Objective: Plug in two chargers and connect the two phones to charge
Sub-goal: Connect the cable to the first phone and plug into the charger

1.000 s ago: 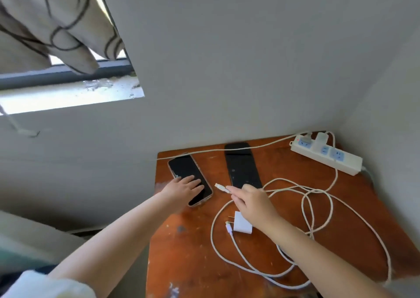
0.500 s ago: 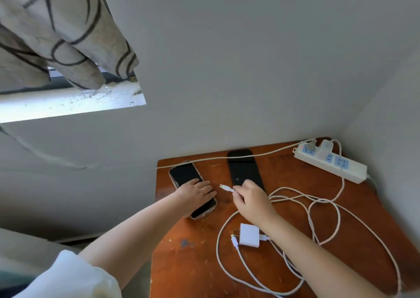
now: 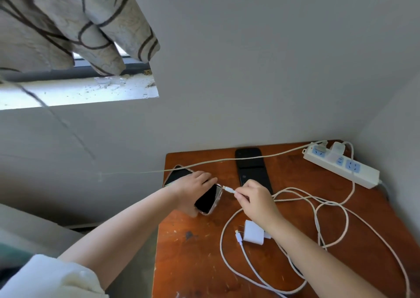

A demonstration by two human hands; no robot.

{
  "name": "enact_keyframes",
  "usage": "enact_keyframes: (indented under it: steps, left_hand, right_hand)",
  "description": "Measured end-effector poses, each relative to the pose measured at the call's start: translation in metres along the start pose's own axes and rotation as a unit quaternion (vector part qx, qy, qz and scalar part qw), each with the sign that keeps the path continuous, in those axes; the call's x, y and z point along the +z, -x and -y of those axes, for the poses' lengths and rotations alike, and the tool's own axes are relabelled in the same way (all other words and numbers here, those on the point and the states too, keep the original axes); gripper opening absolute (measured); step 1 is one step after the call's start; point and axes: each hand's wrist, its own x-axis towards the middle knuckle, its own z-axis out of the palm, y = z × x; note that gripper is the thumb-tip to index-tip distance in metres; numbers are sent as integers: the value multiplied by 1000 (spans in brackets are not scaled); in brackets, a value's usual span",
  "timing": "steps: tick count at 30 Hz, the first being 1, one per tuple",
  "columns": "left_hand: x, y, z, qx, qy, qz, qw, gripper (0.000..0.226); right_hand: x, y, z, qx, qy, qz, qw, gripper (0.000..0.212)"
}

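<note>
1. Your left hand lies over a phone in a clear case, fingers wrapped across its upper half, gripping it at the left part of the wooden counter.
2. Your right hand is closed in a pinch on a white cable plug, whose metal tip sits just beside the lower corner of that phone; you cannot tell whether it touches.
3. A second, black phone lies flat near the wall, behind your right hand.
4. A white power strip sits at the far right corner, with one white charger and one other plug seated in its sockets.
5. A loose white charger lies unplugged on the counter under your right wrist, a cable tip beside it.
6. White cable loops across the counter's right half.
</note>
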Motion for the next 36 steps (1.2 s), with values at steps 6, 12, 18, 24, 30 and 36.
enact_keyframes:
  steps: [6, 12, 18, 24, 30, 36]
  left_hand:
    - [-6, 19, 0, -59, 127, -86, 986, 100]
    - [-7, 30, -13, -80, 181, -146, 969, 100]
    - [-4, 41, -22, -96, 210, -196, 953, 97]
    - [4, 43, -32, -105, 213, -227, 945, 94]
    - [7, 42, -35, -124, 227, -260, 930, 92]
    - [7, 42, -34, -129, 222, -269, 928, 92]
  right_hand:
    - [-16, 2, 15, -43, 5, -43, 998, 11]
    - [-26, -1, 29, -67, 54, -65, 994, 10]
    - [-51, -4, 51, -131, 144, -63, 979, 5]
    - [-67, 6, 63, -211, 279, -48, 935, 19]
    - [-61, 8, 54, -190, 289, -16, 938, 19]
    - [-52, -1, 46, -153, 207, -3, 966, 9]
